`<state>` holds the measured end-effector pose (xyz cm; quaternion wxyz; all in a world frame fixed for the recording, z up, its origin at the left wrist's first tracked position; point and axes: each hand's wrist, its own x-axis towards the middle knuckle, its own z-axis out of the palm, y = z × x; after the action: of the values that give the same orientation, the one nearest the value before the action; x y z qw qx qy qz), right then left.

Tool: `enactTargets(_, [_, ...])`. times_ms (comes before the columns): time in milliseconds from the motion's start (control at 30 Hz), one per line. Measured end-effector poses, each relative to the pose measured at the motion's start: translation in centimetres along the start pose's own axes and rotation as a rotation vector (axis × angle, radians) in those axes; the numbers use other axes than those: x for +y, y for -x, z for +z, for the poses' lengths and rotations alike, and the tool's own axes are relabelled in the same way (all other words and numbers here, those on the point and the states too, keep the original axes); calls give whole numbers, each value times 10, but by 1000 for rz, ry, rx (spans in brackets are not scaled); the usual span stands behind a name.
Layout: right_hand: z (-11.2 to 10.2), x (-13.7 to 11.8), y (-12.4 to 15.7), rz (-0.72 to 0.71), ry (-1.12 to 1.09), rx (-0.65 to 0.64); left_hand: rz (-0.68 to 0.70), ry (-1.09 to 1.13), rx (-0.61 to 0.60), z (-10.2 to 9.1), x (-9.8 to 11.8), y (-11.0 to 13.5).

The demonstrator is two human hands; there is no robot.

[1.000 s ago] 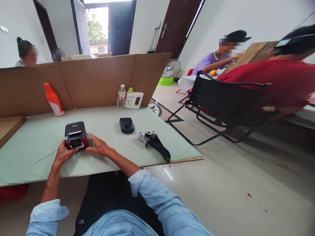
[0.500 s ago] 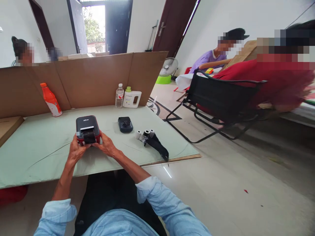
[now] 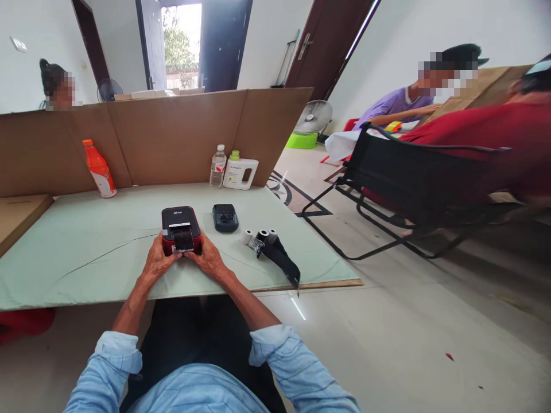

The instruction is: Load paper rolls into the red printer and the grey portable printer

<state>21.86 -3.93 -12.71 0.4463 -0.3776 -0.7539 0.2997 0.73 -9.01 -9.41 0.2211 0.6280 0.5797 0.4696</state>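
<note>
A small red and black label printer [image 3: 181, 228] stands on the pale green tabletop [image 3: 86, 246] in front of me. My left hand [image 3: 157, 262] cups its left front corner and my right hand [image 3: 209, 259] cups its right front corner, fingers curled against the casing. A black strip hangs at the printer's front slot between my thumbs. A second, all-black small printer [image 3: 225, 218] lies just behind and to the right. Three small paper rolls [image 3: 258, 236] and a black pouch [image 3: 282, 259] lie further right.
A cardboard screen [image 3: 172, 137] walls off the table's far side. An orange bottle [image 3: 99, 168], a clear water bottle [image 3: 217, 167] and a white jug [image 3: 240, 171] stand against it. A black folding chair [image 3: 408, 183] with seated people is at the right; another person sits behind the screen.
The printer and both hands have shifted right, toward the table's middle. My hands have closed in on its two front corners.
</note>
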Motion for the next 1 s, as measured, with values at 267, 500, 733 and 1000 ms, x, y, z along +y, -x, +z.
enactTargets(267, [5,10,-1,7,89,-1,105,-130,62,-18,-5,4])
enactTargets(500, [5,14,0,-14,65,5,232,-212,34,-21,0,-3])
enactTargets(733, [8,19,1,-31,94,28,299,-243,37,-22,-5,-9])
enactTargets(1000, [11,21,1,-30,127,44,335,-251,46,-26,-6,-12])
